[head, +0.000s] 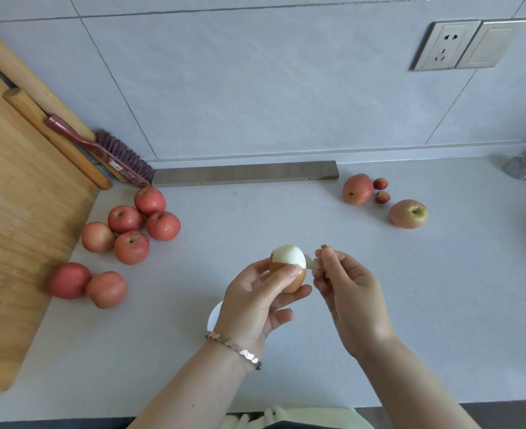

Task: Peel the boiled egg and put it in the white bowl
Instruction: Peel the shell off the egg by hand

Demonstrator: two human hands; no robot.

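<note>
My left hand (255, 300) grips the boiled egg (287, 261) above the counter. The egg's upper half is bare white, and brown shell still covers its lower half. Just right of the egg, my right hand (345, 292) pinches a piece of shell (313, 263) between thumb and fingertips. The white bowl (214, 315) sits on the counter under my left hand, with only a sliver of its left rim showing.
Several red apples (131, 226) lie left of centre, two more (88, 284) nearer the wooden board (17, 230). A brush (113, 153) and a metal bar (244, 173) lie by the wall. More fruit (407, 213) sits at the back right.
</note>
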